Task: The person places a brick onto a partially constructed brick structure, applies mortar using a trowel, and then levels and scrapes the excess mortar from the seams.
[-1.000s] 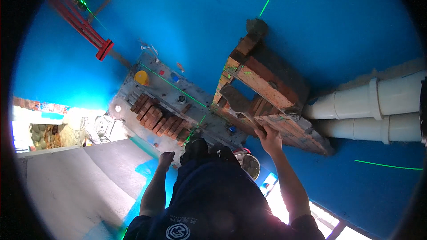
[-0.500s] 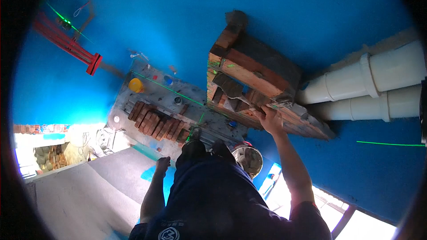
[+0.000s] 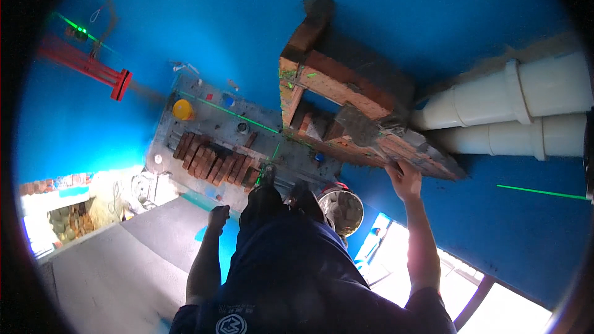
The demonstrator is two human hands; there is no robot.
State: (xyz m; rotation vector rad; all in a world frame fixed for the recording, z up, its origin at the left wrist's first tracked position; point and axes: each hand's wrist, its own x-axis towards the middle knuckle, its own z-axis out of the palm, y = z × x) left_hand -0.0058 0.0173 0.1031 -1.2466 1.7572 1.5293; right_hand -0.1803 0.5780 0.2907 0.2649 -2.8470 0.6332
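My right hand (image 3: 405,179) grips a trowel by its handle. The trowel's grey, mortar-smeared blade (image 3: 357,125) lies over the brick structure (image 3: 349,83), near its inner corner. Bricks and dark mortar make up this structure, which stands against the blue wall with an opening in its middle. Whether the blade touches the bricks I cannot tell. Low at my left side hangs my left hand (image 3: 218,218), its fingers curled closed; anything inside them is hidden.
Thick white pipes (image 3: 520,96) run along the wall at right. By my feet stand a bucket (image 3: 341,210) and a row of stacked bricks (image 3: 213,161). Farther off are a yellow bucket (image 3: 183,110) and a red metal piece (image 3: 86,65). Green laser lines cross floor and wall.
My right hand has moved right and slightly down with the trowel. Its blade has shifted from the structure's left side towards its right part. My left hand has moved slightly left and up.
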